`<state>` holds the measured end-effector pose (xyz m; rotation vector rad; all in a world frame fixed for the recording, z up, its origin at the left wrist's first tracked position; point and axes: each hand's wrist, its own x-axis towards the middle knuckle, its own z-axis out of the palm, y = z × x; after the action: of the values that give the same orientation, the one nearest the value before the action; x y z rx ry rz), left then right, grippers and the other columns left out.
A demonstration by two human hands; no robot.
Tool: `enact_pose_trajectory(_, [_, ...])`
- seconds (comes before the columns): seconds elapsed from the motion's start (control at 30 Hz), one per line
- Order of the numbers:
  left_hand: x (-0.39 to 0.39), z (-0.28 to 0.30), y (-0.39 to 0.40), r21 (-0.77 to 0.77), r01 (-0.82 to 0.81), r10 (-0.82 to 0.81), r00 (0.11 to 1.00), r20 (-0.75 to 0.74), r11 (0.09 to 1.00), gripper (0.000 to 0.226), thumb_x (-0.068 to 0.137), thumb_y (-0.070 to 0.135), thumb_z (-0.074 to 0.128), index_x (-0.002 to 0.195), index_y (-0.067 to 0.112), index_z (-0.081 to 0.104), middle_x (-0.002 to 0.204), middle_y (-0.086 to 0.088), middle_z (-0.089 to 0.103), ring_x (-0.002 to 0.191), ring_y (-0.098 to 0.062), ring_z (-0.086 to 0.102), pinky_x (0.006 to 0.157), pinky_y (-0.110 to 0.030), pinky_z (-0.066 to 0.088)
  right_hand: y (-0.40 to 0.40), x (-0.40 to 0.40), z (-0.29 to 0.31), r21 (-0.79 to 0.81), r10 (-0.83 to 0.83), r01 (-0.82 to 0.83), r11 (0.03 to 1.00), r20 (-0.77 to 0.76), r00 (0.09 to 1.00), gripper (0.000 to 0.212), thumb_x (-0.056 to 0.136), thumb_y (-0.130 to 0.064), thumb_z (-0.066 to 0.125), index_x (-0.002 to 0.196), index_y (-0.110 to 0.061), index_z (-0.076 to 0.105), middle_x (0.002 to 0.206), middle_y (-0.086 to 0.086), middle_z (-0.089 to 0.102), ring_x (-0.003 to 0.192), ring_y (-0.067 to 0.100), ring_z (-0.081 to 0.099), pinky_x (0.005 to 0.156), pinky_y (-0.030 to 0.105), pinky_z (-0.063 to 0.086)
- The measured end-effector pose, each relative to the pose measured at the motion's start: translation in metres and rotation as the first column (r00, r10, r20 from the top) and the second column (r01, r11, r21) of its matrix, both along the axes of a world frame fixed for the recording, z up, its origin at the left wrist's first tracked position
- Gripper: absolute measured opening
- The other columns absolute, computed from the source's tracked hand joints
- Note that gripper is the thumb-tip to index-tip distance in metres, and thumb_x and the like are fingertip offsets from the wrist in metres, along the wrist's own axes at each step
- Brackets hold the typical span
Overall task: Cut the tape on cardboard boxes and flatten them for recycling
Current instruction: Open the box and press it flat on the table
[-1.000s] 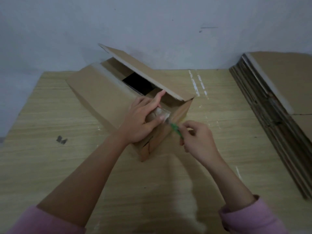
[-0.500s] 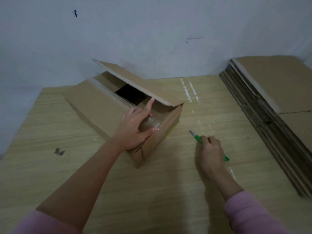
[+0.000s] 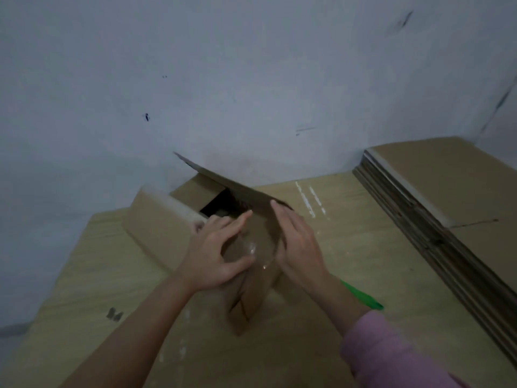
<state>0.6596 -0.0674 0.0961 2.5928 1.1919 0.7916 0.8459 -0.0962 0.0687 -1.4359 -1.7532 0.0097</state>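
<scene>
Head view: both hands on a box [image 3: 159, 228] mid-table [image 3: 349, 247], top flaps up. Left hand [image 3: 215, 256] spread flat over the taped near end; right hand [image 3: 296, 242], fingers straight, against the right flap. Green cutter [image 3: 363, 298] on the table behind the right wrist; flattened stack [image 3: 447, 197] at right.

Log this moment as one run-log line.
box: top flaps open | left hand: on box end | right hand: on box end | green cutter: on table

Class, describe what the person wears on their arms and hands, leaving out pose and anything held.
The right arm has a pink long sleeve pushed back from the wrist. The left forearm is bare as far as the frame shows. The left hand and right hand wear no gloves; no rings or watch show.
</scene>
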Motion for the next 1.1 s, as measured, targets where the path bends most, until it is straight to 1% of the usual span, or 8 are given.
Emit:
enact_pose_trajectory(0.13, [-0.013,0.058,0.003,-0.106,0.091,-0.092,0.996,-0.004,0.990,0.056,0.076,0.069,0.045,0.096,0.025,0.075,0.047,0.008,0.048,0.054,-0.008,0.049,0.071,-0.037,0.040,0.011,0.007,0.009,0.018,-0.242,0.241,0.970,0.021,0.970,0.063,0.070,-0.008,0.052,0.132,-0.008,0.054,0.111,0.023,0.056,0.097,0.036,0.055,0.083,0.039,0.049])
enact_pose_trajectory(0.23, [-0.019,0.082,0.002,-0.465,0.051,-0.133,0.980,-0.147,0.884,0.036,0.083,0.051,0.059,0.102,0.023,0.072,0.050,-0.001,0.058,0.045,-0.009,0.051,0.053,-0.024,0.040,0.019,0.008,0.021,-0.161,-0.415,0.407,0.899,-0.020,0.910,0.059,0.072,-0.011,0.071,0.129,-0.021,0.059,0.115,0.024,0.044,0.104,0.037,0.043,0.088,0.042,0.042])
enact_pose_trajectory(0.37, [-0.055,0.055,-0.009,-0.654,-0.021,-0.164,0.961,-0.220,0.756,0.034,0.090,0.032,0.061,0.122,0.020,0.061,0.064,0.005,0.064,0.062,-0.005,0.061,0.063,-0.021,0.046,0.026,0.003,0.036,-0.506,-0.375,0.197,0.840,-0.277,0.885,0.052,0.084,-0.017,0.064,0.134,-0.027,0.052,0.131,0.009,0.043,0.110,0.021,0.047,0.092,0.028,0.044])
enact_pose_trajectory(0.5, [-0.102,0.003,-0.030,-0.549,-0.065,0.070,0.997,-0.012,0.833,0.058,0.080,0.030,0.069,0.134,0.021,0.048,0.099,0.007,0.051,0.082,-0.001,0.054,0.086,-0.024,0.046,0.017,-0.030,0.074,-0.283,-0.227,0.044,0.958,-0.655,0.721,0.034,0.091,-0.004,0.057,0.116,-0.027,0.065,0.117,-0.007,0.052,0.093,0.007,0.052,0.058,0.000,0.042])
enact_pose_trajectory(0.6, [-0.127,-0.030,-0.043,-0.575,-0.164,0.327,0.925,0.193,0.801,0.072,0.077,0.017,0.076,0.138,0.009,0.040,0.108,0.003,0.037,0.099,-0.019,0.053,0.096,-0.032,0.045,0.012,-0.065,0.102,-0.120,-0.078,-0.026,0.992,-0.782,0.619,0.041,0.090,-0.004,0.059,0.089,-0.043,0.070,0.100,-0.024,0.064,0.099,0.008,0.061,0.094,0.035,0.052])
enact_pose_trajectory(0.7, [-0.137,-0.044,-0.043,-0.623,-0.257,0.443,0.882,0.161,0.739,0.087,0.076,0.031,0.076,0.147,0.017,0.027,0.135,-0.001,0.035,0.128,-0.027,0.037,0.109,-0.037,0.032,-0.003,-0.098,0.117,-0.028,0.024,-0.076,0.997,-0.791,0.611,0.043,0.090,0.002,0.057,0.088,-0.039,0.070,0.089,-0.025,0.065,0.092,0.006,0.062,0.096,0.043,0.050])
enact_pose_trajectory(0.83, [-0.129,-0.019,-0.045,-0.823,0.142,0.483,0.750,0.452,0.550,0.092,0.076,0.035,0.077,0.148,0.034,0.020,0.146,0.008,0.035,0.132,-0.021,0.039,0.107,-0.045,0.038,-0.024,-0.127,0.118,0.001,0.079,-0.126,0.992,-0.781,0.620,0.049,0.088,0.006,0.056,0.086,-0.039,0.072,0.090,-0.028,0.065,0.107,0.011,0.061,0.099,0.044,0.048])
enact_pose_trajectory(1.1, [-0.119,0.039,-0.095,-0.548,0.475,-0.016,0.765,0.643,0.689,0.032,0.082,0.014,0.067,0.114,0.018,0.063,0.110,0.007,0.057,0.104,0.004,0.054,0.094,-0.020,0.045,-0.061,-0.154,0.125,-0.084,0.062,-0.126,0.988,-0.535,0.843,0.053,0.079,-0.016,0.075,0.122,-0.038,0.052,0.125,-0.010,0.052,0.117,0.000,0.047,0.090,0.003,0.040])
